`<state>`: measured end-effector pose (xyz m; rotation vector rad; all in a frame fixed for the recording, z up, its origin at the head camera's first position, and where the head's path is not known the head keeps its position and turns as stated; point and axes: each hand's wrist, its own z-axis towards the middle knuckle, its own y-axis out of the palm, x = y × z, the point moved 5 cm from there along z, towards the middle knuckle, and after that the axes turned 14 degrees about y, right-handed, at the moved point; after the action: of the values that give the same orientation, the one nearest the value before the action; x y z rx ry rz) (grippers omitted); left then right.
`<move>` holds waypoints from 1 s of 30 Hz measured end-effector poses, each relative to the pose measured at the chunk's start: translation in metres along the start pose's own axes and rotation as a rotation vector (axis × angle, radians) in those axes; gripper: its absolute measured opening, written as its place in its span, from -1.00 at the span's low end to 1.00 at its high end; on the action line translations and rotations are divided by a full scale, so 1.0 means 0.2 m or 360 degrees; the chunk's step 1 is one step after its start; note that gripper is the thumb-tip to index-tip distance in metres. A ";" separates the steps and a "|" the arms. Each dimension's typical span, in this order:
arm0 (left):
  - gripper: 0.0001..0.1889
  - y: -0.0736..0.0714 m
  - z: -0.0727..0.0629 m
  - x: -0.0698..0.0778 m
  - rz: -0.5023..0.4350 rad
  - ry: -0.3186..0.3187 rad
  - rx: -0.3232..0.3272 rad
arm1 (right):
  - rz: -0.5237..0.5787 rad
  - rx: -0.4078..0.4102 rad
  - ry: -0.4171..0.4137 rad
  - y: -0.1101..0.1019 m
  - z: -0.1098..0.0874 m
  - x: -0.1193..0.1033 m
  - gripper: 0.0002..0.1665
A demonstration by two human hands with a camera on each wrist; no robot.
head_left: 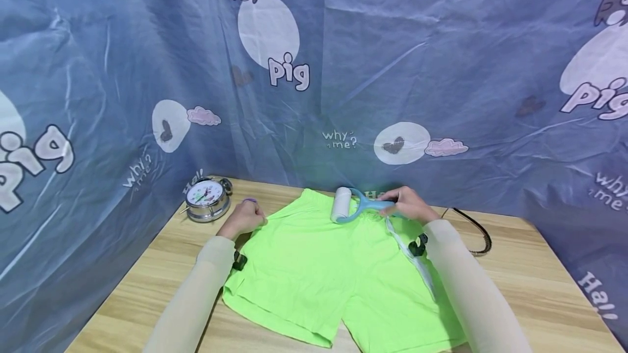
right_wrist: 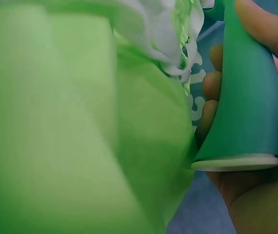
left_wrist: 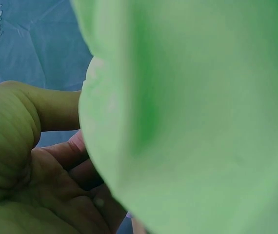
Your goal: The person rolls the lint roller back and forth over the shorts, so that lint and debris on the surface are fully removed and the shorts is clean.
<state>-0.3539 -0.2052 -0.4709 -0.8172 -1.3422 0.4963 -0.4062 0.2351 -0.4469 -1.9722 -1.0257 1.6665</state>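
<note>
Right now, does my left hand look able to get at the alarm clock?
Probably yes: the alarm clock stands near the left hand with bare tabletop between them, though that hand seems to pinch the green shorts and would likely need to release them first.

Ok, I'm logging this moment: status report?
Right hand gripping blue-handled lint roller. Left hand holding edge of spread-out green shorts. White strip on them, possibly in the way.
</note>
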 end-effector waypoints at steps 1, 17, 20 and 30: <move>-0.63 0.00 0.00 0.00 0.0003 0.0001 -0.0001 | -0.0013 0.0004 -0.0004 0.00 0.00 0.00 -0.48; -0.62 0.01 -0.01 0.01 -0.0031 0.0021 -0.0001 | -0.0173 0.0093 -0.0047 -0.06 -0.07 0.02 -0.50; -0.59 0.01 -0.02 0.01 -0.0047 0.0030 -0.0009 | -0.0172 0.0100 -0.0044 -0.06 -0.08 0.02 -0.50; -0.56 0.01 -0.01 0.01 -0.0044 0.0046 -0.0007 | -0.0177 0.0125 0.0000 -0.10 -0.10 0.06 -0.50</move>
<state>-0.3511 -0.2038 -0.4716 -0.8057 -1.3265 0.4580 -0.3930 0.2607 -0.4359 -1.8313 -1.0345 1.6219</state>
